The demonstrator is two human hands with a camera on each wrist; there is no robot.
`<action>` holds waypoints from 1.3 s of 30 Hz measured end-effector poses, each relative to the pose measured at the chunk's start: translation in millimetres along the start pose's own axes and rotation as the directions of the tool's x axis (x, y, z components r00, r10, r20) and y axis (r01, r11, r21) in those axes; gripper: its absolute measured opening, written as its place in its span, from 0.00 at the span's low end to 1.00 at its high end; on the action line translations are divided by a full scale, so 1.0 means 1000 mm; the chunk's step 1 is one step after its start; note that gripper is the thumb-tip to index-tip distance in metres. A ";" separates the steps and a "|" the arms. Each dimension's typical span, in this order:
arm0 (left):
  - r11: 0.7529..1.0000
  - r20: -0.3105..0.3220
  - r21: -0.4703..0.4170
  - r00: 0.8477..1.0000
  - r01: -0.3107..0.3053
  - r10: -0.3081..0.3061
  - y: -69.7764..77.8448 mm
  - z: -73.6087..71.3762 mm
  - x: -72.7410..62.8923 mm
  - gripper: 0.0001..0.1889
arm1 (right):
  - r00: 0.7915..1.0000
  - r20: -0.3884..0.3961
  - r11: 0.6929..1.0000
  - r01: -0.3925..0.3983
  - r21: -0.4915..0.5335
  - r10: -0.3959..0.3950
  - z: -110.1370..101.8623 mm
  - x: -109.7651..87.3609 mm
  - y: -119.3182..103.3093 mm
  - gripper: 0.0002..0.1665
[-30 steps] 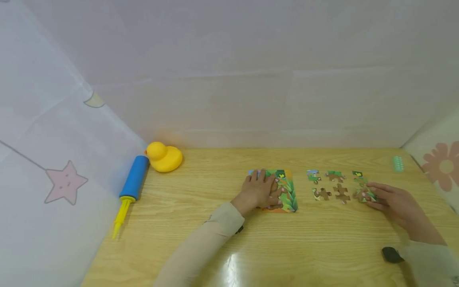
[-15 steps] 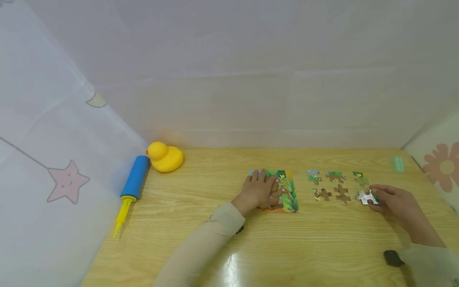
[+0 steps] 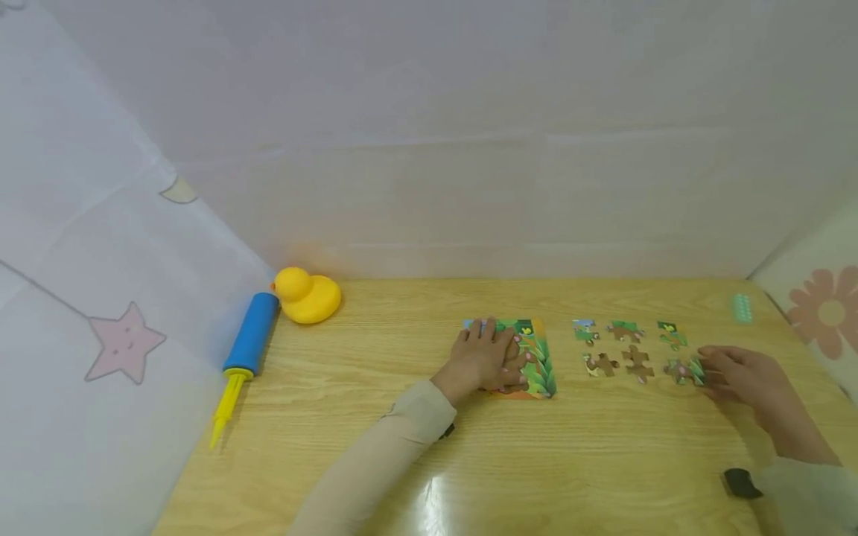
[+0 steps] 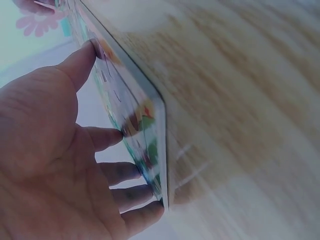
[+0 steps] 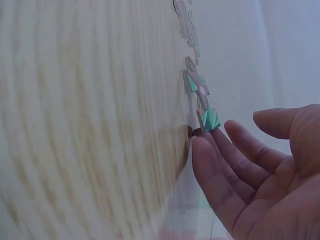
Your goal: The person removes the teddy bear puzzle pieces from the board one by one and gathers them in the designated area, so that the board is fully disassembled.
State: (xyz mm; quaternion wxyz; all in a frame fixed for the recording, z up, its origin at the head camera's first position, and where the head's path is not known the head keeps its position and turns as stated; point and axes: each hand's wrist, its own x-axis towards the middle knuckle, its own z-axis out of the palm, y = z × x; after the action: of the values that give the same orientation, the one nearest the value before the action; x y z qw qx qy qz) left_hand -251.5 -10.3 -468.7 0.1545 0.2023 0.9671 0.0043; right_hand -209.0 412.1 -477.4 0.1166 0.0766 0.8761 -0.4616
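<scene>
Here, right hand (image 3: 747, 378) at piece's (image 3: 682, 371) edge

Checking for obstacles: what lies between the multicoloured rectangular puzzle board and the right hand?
Six flat, multicoloured jigsaw pieces in two rows; the head view shows them.

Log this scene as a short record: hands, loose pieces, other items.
Left hand: fingers spread, fingertips resting on the puzzle board
Right hand: fingertips at the right edge of the rightmost near-row piece, thumb apart from it
Loose pieces: six, including that one, in two rows of three, right of the board
Other items: yellow duck beside a blue-and-yellow pump
Far right corner: teal item, too small to identify
Surface: wood-grain table
</scene>
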 end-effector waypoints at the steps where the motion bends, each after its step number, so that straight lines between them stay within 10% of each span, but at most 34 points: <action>1: 1.000 -0.005 0.006 1.000 0.001 -0.001 0.000 0.001 0.001 0.47 | 1.000 0.001 1.000 0.005 -0.015 -0.005 0.000 -0.001 0.001 0.46; 16: 1.000 -0.058 0.015 0.998 0.000 0.001 0.000 0.006 0.004 0.50 | 0.999 -0.032 0.997 0.018 -0.069 -0.020 -0.004 -0.007 0.010 0.43; 23: 1.000 -0.095 -0.015 0.995 -0.014 0.012 -0.015 -0.001 -0.011 0.51 | 0.989 -0.110 0.966 0.067 -0.248 -0.097 0.026 -0.004 -0.026 0.41; 39: 0.980 -0.019 -0.158 0.992 -0.123 0.121 -0.069 -0.006 -0.026 0.61 | 0.977 0.099 0.981 0.191 -0.029 -0.187 0.092 0.022 -0.107 0.41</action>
State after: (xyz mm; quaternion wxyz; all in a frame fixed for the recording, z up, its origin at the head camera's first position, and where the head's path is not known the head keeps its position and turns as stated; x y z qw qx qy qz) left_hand -257.7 -83.6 -460.7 0.1651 0.2482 0.9501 0.0920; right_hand -243.9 276.8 -449.2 0.1158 -0.0315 0.8815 -0.4567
